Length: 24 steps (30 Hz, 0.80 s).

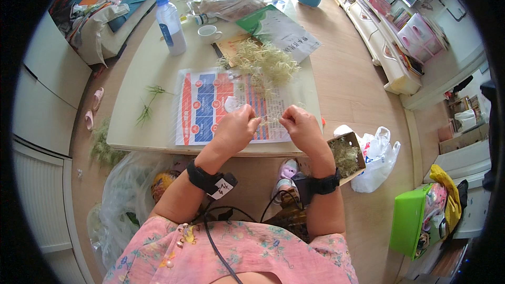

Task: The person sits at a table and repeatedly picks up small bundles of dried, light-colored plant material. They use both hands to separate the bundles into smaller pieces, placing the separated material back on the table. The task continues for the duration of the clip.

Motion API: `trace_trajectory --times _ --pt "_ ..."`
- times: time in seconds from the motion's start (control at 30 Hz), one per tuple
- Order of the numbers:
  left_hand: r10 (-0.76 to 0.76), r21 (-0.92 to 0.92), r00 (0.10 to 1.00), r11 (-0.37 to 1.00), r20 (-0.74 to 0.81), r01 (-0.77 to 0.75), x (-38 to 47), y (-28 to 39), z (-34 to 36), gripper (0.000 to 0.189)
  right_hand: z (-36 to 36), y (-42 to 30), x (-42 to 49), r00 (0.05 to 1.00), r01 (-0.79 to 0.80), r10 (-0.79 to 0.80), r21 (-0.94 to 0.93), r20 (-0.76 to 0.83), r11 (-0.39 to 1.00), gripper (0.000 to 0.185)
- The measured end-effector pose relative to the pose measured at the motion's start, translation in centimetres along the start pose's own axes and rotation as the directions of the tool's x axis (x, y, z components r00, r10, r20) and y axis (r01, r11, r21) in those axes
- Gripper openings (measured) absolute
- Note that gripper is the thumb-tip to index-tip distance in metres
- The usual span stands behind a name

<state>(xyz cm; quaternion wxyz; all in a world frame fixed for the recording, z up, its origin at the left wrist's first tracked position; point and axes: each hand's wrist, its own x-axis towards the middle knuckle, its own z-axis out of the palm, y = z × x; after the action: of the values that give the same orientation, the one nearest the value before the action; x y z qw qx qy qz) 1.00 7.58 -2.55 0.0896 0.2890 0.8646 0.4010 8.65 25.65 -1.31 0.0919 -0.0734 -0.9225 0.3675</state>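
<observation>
My left hand (236,126) pinches a thin, pale plant sprig (269,120) between thumb and fingers, above a printed plastic sheet (205,126) near the table's front edge. My right hand (300,124) is just to its right, thumb and fingers pinched together at the sprig's other side; whether it grips a strand is too small to tell. Beyond both hands lies a loose heap of pale green, wispy plant strands (268,61). A small white object (232,103) rests on the sheet behind my left hand. Two greener sprigs (146,111) lie on the table at the left.
A plastic bottle with a blue cap (172,27), a white cup (208,34) and a filled clear bag (232,4) stand farther back on the table (134,86). Right of the table are an open box of dried strands (345,156) and a white plastic bag (376,161).
</observation>
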Motion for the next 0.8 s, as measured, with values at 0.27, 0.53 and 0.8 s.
trace_trajectory --times 0.27,0.53,0.8 --pt "0.031 0.004 0.999 1.000 -0.024 -0.030 -0.2 0.2 2.1 0.021 -0.6 0.7 -0.1 0.991 -0.082 0.062 -0.176 -0.115 0.981 0.013" --pt "-0.088 -0.111 0.994 0.990 -0.057 0.082 -0.4 1.2 1.2 0.021 -1.8 0.9 -0.1 0.982 -0.171 0.149 -0.200 -0.120 0.965 0.015" --pt "0.081 0.010 0.993 0.997 -0.086 -0.081 -0.4 0.6 2.3 0.020 -2.7 -0.3 0.2 0.970 -0.197 0.244 0.543 -0.016 0.816 0.015"
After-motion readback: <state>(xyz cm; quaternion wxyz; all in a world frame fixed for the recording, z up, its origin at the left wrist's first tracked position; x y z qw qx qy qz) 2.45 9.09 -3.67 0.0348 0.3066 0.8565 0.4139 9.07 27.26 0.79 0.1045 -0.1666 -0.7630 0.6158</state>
